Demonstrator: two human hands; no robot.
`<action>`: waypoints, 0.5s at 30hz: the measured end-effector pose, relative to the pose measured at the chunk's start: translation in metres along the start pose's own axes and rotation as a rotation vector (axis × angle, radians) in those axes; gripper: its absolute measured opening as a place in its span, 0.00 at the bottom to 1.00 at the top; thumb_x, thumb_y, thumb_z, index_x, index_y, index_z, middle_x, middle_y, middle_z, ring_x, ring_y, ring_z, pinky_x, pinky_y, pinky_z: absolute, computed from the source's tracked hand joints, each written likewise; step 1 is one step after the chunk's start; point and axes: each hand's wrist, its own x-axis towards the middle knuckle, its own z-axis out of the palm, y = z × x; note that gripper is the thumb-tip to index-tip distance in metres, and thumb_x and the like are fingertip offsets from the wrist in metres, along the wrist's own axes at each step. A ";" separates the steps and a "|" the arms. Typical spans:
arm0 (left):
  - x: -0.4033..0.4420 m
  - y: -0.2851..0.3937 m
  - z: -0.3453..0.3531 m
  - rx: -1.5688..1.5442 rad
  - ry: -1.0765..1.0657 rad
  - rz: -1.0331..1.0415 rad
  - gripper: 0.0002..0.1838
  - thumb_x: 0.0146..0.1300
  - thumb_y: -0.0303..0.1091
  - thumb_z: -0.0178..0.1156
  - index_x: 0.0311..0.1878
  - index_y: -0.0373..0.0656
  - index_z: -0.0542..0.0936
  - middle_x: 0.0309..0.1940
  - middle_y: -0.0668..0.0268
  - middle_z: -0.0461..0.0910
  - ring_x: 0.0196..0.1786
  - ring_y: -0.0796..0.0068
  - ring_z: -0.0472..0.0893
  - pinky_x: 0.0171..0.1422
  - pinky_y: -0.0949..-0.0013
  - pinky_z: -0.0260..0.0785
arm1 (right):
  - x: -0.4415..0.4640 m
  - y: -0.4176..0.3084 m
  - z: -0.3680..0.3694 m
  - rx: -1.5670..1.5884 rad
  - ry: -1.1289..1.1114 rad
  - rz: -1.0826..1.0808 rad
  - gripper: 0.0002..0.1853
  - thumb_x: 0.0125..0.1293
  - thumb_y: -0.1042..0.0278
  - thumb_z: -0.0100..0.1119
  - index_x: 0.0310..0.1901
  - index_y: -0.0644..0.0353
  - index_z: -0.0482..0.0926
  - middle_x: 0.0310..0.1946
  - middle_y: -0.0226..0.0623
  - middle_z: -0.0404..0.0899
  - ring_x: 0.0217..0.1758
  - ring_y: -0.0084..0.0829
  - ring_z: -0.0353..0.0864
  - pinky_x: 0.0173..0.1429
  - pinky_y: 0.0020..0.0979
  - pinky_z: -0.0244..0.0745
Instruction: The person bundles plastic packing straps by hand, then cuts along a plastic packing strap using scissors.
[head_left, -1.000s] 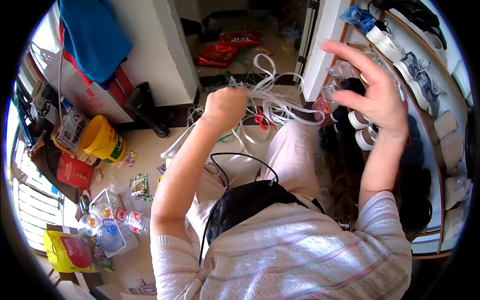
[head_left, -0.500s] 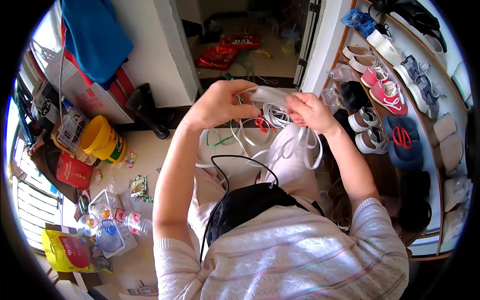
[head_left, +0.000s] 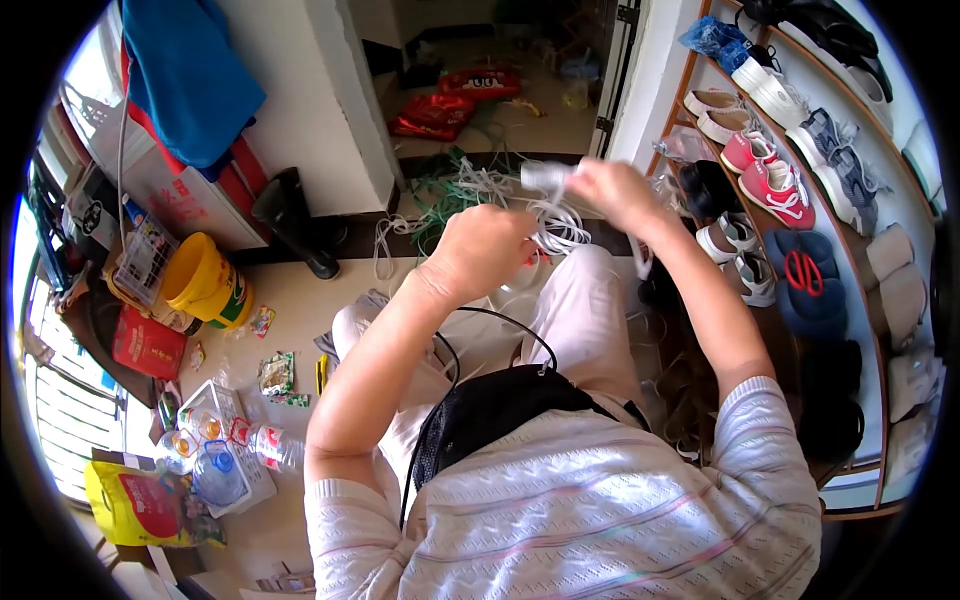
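My left hand is curled closed in front of my knees, its back toward me. White cord lies in loops right beside its fingertips, and thinner strands hang below; the fingers' inner side is hidden. Up and to the right, my right hand is closed and smeared by motion. From its fingertips a blurred length of the white cord sticks out to the left. A tangle of green and white cords lies on the floor beyond my left hand. Something small and red shows beneath that hand.
Shoe shelves rise close on my right. To the left are a black boot, a yellow bucket, and a white basket with plastic bottles. Red bags lie beyond the doorway. A black pouch rests at my waist.
My left hand has moved down and right and turned from a spread grasp to a closed fist. My right hand has risen slightly. Wide loops of white cord no longer hang between my arms.
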 end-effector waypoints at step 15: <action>0.009 -0.016 0.035 -0.907 0.028 -0.224 0.14 0.65 0.40 0.53 0.34 0.38 0.79 0.15 0.67 0.74 0.20 0.78 0.75 0.27 0.71 0.67 | -0.019 -0.024 -0.054 1.436 -0.311 0.057 0.11 0.68 0.63 0.48 0.36 0.63 0.72 0.18 0.19 0.60 0.18 0.11 0.58 0.22 0.15 0.56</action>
